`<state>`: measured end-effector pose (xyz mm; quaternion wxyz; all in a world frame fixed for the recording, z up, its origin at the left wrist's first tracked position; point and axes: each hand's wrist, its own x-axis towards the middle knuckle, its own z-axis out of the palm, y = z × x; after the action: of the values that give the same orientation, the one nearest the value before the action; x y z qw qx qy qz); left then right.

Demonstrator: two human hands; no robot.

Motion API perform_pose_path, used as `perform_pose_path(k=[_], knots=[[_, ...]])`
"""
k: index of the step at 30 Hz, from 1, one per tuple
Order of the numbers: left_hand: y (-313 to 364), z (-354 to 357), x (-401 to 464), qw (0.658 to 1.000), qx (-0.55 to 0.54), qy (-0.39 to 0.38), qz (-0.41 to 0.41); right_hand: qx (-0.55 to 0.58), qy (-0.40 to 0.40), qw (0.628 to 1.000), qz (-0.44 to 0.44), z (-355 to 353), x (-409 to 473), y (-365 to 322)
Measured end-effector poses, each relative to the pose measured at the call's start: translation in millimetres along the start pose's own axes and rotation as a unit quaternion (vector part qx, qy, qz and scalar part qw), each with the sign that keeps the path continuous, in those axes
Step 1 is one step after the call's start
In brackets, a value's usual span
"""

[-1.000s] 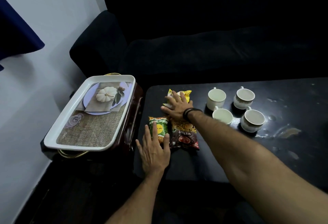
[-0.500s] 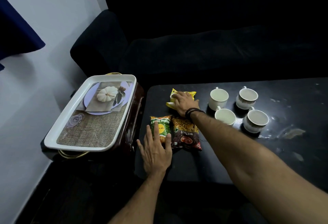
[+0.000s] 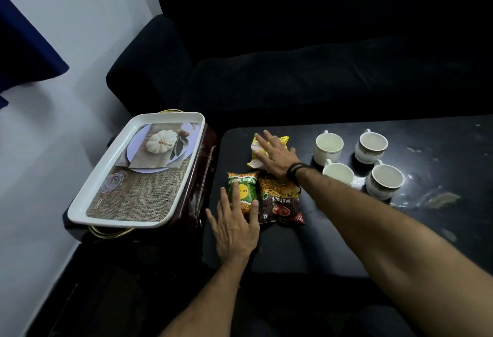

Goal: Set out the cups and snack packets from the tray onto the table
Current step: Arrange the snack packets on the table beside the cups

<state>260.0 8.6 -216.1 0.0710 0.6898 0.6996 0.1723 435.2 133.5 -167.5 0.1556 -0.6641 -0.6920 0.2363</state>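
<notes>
Since the earlier frame, right hand (image 3: 274,154) has flattened, fingers straight, atop yellow plastic snack packet (image 3: 268,150) on black table (image 3: 333,235). Left hand (image 3: 234,222) rests open on green snack packet (image 3: 241,192). White rectangular tray (image 3: 138,170) beside.

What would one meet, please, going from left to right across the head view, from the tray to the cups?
White tray → left hand on the green packet → red mixture packet → plain cup in the near row → patterned cup in the near row.
</notes>
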Motion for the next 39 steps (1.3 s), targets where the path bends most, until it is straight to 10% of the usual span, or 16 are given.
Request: perform_pose_path(k=[5, 14, 22, 29, 36, 39], knots=[[-1.0, -0.7, 0.1, 1.000, -0.014, 0.010, 0.002, -0.040, 0.232, 0.971, 0.034, 16.8, -47.1, -19.9], [1.5, -4.8, -2.4, 1.000, -0.018, -0.002, -0.001, -0.089, 0.045, 0.995, 0.012, 50.1, -77.6, -11.9], [1.9, -7.1, -2.8, 1.000, -0.021, -0.006, -0.004, -0.022, 0.236, 0.971, 0.009, 38.9, -67.3, -20.0], [2.0, -6.9, -1.2, 1.000, -0.018, -0.010, -0.007, 0.088, 0.158, 0.924, 0.336, 7.1, -11.7, -28.9], [1.9, -5.3, -0.3, 1.000, -0.018, -0.005, -0.008, 0.251, 0.199, 0.909, 0.269, 9.4, -1.2, -28.1], [1.8, -4.9, -0.8, 1.000, -0.021, -0.004, -0.007, 0.159, 0.277, 0.932, 0.174, -4.6, -2.0, -34.3]])
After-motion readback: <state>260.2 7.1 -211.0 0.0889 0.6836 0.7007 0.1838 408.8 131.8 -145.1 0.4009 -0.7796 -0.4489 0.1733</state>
